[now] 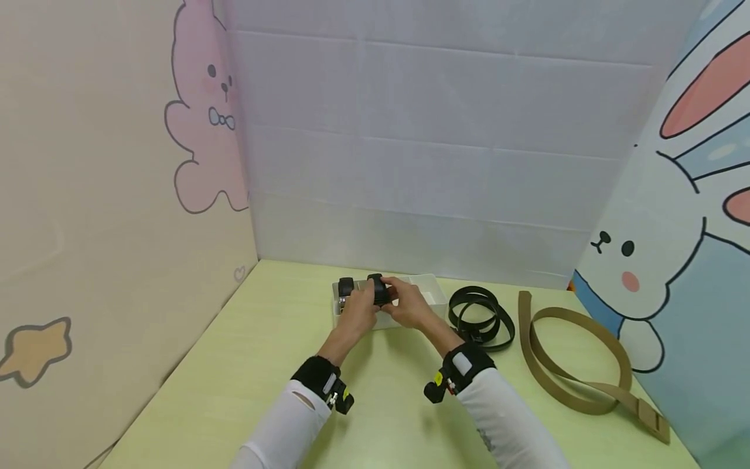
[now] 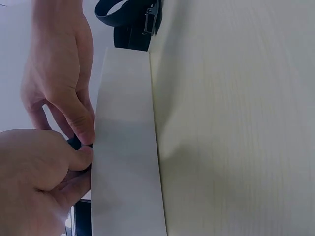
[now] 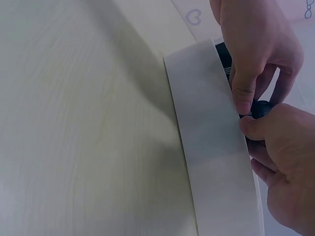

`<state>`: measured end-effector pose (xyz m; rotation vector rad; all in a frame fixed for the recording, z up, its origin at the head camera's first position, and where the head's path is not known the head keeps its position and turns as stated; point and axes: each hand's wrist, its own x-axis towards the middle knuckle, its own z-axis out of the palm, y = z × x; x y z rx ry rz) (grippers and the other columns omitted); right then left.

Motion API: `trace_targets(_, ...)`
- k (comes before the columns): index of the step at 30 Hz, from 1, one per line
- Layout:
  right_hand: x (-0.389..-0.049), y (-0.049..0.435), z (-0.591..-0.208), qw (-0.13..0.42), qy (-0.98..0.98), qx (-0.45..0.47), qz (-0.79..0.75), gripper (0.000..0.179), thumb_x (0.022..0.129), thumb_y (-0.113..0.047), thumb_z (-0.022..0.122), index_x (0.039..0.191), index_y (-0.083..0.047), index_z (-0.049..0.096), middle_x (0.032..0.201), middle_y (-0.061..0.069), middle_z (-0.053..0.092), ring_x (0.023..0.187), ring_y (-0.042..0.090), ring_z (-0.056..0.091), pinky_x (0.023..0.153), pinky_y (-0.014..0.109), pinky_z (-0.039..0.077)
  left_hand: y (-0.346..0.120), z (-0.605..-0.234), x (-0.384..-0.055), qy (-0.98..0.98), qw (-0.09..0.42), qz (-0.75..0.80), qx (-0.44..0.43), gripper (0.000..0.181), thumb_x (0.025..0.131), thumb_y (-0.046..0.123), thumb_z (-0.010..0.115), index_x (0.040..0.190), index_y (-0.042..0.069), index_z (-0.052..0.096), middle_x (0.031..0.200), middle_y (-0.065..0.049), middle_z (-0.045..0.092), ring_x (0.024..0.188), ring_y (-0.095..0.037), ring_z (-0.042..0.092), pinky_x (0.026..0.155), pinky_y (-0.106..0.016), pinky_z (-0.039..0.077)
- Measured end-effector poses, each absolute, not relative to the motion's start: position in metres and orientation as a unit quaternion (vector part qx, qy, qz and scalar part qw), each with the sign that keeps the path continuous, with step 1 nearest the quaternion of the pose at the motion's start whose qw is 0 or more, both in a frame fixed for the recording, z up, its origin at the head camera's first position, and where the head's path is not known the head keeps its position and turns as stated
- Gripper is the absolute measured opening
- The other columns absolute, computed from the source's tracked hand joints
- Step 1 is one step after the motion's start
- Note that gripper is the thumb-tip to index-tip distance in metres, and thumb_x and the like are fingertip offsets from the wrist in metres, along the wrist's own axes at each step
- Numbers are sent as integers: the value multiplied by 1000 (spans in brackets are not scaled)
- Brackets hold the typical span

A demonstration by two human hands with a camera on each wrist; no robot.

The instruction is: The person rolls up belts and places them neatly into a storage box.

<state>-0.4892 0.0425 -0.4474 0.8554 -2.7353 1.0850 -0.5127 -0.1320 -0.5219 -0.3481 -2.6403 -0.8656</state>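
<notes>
Both hands meet over a white divided box (image 1: pixel 436 291) at the back of the table. Between them is a rolled black belt (image 1: pixel 379 290), upright in the box. My left hand (image 1: pixel 359 310) grips it from the left, while my right hand (image 1: pixel 410 306) pinches it from the right. In the right wrist view, both thumbs come together on the dark roll (image 3: pixel 262 108) just behind the box's front wall (image 3: pixel 211 123). A second black roll (image 1: pixel 346 286) with a shiny buckle stands in the left end of the box.
Right of the box lies a loosely coiled black belt (image 1: pixel 477 329), its buckle near the box's corner in the left wrist view. Farther right, a tan webbing belt (image 1: pixel 625 358) curls toward the table's right edge. A white cloth wall (image 1: pixel 433 195) rises behind the table.
</notes>
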Motion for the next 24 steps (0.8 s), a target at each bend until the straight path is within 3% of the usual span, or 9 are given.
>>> trace_targets(5, -491, 47, -453, 56, -889, 309, 334, 64, 104, -6, 77, 163, -1, 54, 129, 21, 81, 113, 37, 78, 103, 52, 60, -130, -521, -511, -930, 158, -313, -112, 60, 99, 0, 81, 152, -3, 54, 112, -32, 79, 81, -34, 79, 59, -33, 57)
trace_targets(8, -520, 55, -483, 92, -881, 334, 321, 64, 106, -20, 78, 164, -6, 55, 128, 16, 81, 109, 32, 73, 92, 48, 57, -130, -523, -513, -926, 163, -322, -108, 57, 100, 2, 80, 152, 0, 57, 114, -31, 79, 89, -40, 81, 65, -39, 61)
trace_targets(13, -557, 61, -524, 107, -886, 333, 306, 68, 107, -35, 79, 166, -14, 55, 132, 11, 81, 116, 31, 70, 96, 54, 57, -129, -526, -511, -922, 180, -323, -117, 53, 99, 1, 80, 148, 3, 60, 118, -29, 81, 95, -45, 82, 71, -46, 66)
trace_targets(17, -521, 54, -488, 78, -890, 317, 320, 67, 106, -21, 79, 166, -6, 54, 142, 19, 77, 126, 40, 71, 104, 63, 58, -131, -530, -512, -919, 195, -319, -128, 56, 97, -1, 81, 149, 2, 60, 118, -28, 81, 95, -46, 82, 71, -47, 66)
trace_targets(20, -495, 50, -463, 65, -884, 318, 337, 67, 104, -10, 79, 164, 4, 53, 149, 26, 71, 137, 47, 68, 115, 62, 56, -133, -533, -515, -924, 202, -298, -132, 54, 97, -1, 80, 147, 0, 60, 110, -27, 82, 88, -42, 82, 65, -43, 64)
trace_targets(24, -471, 55, -456, 87, -890, 323, 311, 62, 106, -10, 76, 161, 8, 53, 154, 29, 66, 145, 47, 63, 122, 61, 51, -133, -539, -518, -934, 232, -237, -134, 39, 99, 7, 80, 134, -2, 67, 100, -21, 82, 78, -35, 81, 58, -38, 61)
